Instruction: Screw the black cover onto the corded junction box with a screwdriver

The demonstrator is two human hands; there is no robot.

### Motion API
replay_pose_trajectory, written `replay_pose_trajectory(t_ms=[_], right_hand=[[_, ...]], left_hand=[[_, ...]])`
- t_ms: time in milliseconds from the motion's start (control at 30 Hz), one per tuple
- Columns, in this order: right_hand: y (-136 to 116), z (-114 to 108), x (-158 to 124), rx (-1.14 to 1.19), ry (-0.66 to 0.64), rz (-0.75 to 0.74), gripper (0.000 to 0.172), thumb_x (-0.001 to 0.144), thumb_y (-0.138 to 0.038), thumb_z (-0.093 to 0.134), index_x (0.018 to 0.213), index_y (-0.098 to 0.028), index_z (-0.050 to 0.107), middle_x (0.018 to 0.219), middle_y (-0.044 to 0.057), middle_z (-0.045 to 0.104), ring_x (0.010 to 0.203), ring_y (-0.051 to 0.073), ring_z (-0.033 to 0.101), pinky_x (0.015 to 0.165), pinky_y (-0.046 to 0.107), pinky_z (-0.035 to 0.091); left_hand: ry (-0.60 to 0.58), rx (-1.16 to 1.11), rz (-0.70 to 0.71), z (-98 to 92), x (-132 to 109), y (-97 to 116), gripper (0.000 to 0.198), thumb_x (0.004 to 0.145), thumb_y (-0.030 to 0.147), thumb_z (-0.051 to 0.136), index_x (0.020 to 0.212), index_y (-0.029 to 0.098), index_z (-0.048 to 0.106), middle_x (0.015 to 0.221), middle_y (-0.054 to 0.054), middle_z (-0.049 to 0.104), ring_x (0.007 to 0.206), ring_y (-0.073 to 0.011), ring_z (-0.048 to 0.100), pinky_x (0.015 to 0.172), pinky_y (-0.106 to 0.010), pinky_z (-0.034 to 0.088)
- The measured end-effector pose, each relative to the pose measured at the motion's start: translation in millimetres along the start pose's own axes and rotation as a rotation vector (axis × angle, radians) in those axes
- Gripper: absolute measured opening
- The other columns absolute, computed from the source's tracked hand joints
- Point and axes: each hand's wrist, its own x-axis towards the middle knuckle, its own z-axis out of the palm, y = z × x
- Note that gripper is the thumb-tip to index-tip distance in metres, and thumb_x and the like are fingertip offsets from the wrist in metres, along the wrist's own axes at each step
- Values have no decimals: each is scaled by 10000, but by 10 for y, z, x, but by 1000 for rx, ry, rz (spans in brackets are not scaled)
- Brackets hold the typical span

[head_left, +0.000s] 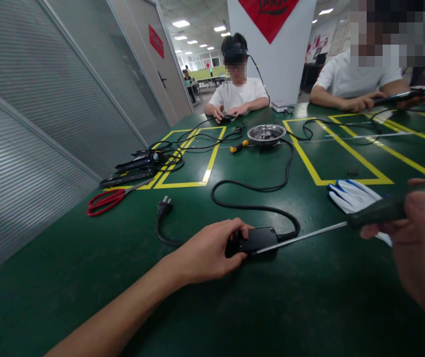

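Observation:
On the green table lies a flat black box with a cable leaving each end. My left hand grips its left end, thumb at the near edge and fingers over the far side. My right hand is wrapped round the dark green handle of a screwdriver. The long metal shaft slants down to the left, and its tip is at the near edge of the box, close to my left thumb. Whether the tip sits in a screw cannot be made out. A two-pin plug ends the box's left cable.
Red-handled scissors and a heap of black tools and cables lie to the left. Further back stand a metal bowl and a yellow-black tool. White-blue gloves rest near my right hand. Two people work across the table.

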Motion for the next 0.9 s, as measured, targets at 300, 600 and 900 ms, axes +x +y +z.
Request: replay_pose_trajectory(t_ms=[300,600,900], right_hand=[[308,27,259,23,-178,394,392,768,-574,573,813,-185,582,699,0,508,522,107,464,390,252,402],[595,61,192,-172,-400,336,431,801,-602,503,766,-182,595,599,-20,500,502,96,467,430,216,369],[569,47,242,-464,-570,142,422,867,-498,417,1070,-186,615,768,18,614,663,150,572,579,272,434]], left_hand=[[101,233,122,224,103,-38,502,872,346,586,1319,252,378,1191,-54,558,1074,-222,525,945,-376,438],[306,664,-232,142,45,-107,477,871,414,454,1280,169,447,1141,-107,555,1017,-270,568,839,-393,497],[314,774,-463,38,112,-363,530,921,494,301,1217,109,513,1070,-155,563,934,-313,592,697,-415,512]])
